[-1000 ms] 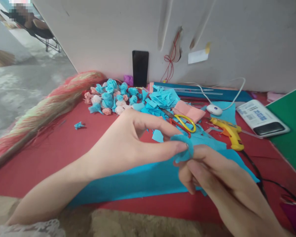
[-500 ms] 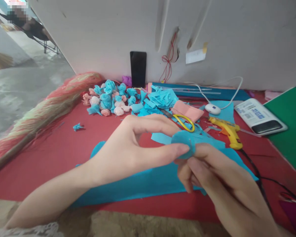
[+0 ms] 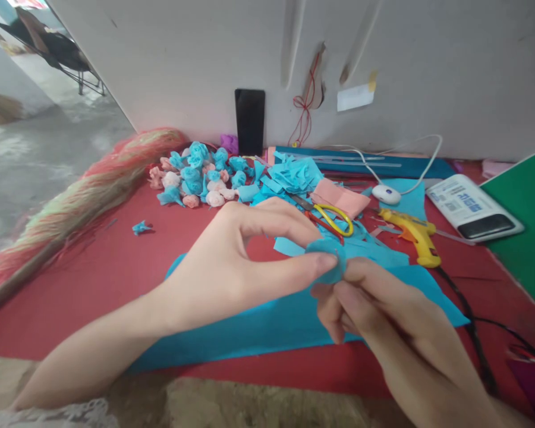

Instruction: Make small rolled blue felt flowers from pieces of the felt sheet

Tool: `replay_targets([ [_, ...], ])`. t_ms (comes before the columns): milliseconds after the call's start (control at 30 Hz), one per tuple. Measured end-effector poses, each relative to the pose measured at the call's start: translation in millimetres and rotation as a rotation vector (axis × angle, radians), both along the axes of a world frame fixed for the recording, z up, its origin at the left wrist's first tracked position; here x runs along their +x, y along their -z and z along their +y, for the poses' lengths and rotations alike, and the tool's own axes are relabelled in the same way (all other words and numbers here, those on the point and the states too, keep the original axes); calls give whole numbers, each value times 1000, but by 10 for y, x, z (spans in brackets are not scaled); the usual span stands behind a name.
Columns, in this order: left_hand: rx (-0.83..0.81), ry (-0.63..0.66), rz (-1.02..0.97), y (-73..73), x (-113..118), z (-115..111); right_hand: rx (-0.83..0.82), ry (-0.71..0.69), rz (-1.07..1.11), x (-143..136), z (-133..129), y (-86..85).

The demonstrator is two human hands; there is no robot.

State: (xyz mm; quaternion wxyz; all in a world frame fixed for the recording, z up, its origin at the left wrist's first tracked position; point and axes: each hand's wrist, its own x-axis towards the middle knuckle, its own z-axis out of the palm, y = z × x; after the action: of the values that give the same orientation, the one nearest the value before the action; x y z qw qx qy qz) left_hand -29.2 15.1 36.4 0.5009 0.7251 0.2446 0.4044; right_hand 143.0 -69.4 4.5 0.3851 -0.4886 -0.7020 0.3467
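A small rolled piece of blue crepe paper [image 3: 327, 251] is held between both hands above the red tabletop. My left hand [image 3: 245, 261] pinches it between thumb and fingers from the left. From the right, the thumb and index finger of my right hand [image 3: 383, 309] grip its lower edge. Beneath the hands lies a large blue crepe sheet [image 3: 249, 333]. Just behind them are yellow-handled scissors [image 3: 334, 220] and cut blue strips [image 3: 294, 175]. Finished blue, pink and white paper roses [image 3: 191, 178] sit in a heap at the back left.
A yellow glue gun [image 3: 412, 235] lies right of the scissors, its black cable trailing forward. Further right are a white power bank [image 3: 472, 208] and a green board [image 3: 526, 220]. A black phone [image 3: 250, 122] leans on the wall. Red fibre bundle [image 3: 93, 184] borders the left.
Both hands have shifted slightly left with the blue piece, and the left thumb sits a little higher on it. The rest of the scene has barely changed.
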Motion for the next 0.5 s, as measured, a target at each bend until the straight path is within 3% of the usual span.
replay_targets([
  [500, 63, -25, 16, 18, 4, 3, -139, -42, 68, -43, 29, -66],
])
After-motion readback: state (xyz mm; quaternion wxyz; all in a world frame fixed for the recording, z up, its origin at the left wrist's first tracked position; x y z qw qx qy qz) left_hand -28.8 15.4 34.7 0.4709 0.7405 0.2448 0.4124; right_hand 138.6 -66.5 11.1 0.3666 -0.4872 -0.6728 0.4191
